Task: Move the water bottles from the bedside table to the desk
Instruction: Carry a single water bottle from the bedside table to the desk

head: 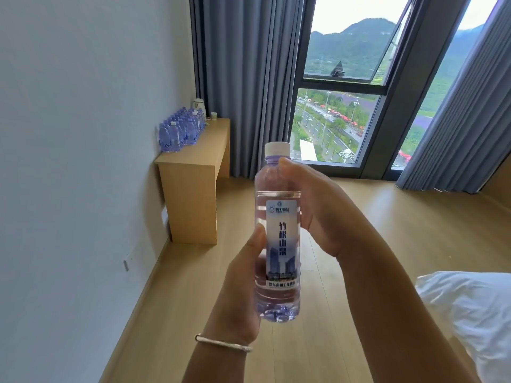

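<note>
Two hands carry one bottle here, so we go left to right across the room. Against the left wall stands the wooden desk [193, 161], and along its wall-side edge a crowd of water bottles [181, 128] is packed, with a white kettle [199, 107] at the far end and a small cup [213, 115] just beside it. Our left hand [243, 288] wraps the lower body of the held water bottle [279, 233], thumb pressed against the label. Our right hand [312, 205] curls round the bottle's shoulder just below the white cap [277, 148]. The bottle is upright, in mid-air over the wooden floor [179, 313], well apart from the desk. White bedding [470, 308] lies at the right.

We judge the risk lies at the desk: only the near and front edges look free, and setting this bottle too close to the packed row could topple neighbours or leave it overhanging the edge.
</note>
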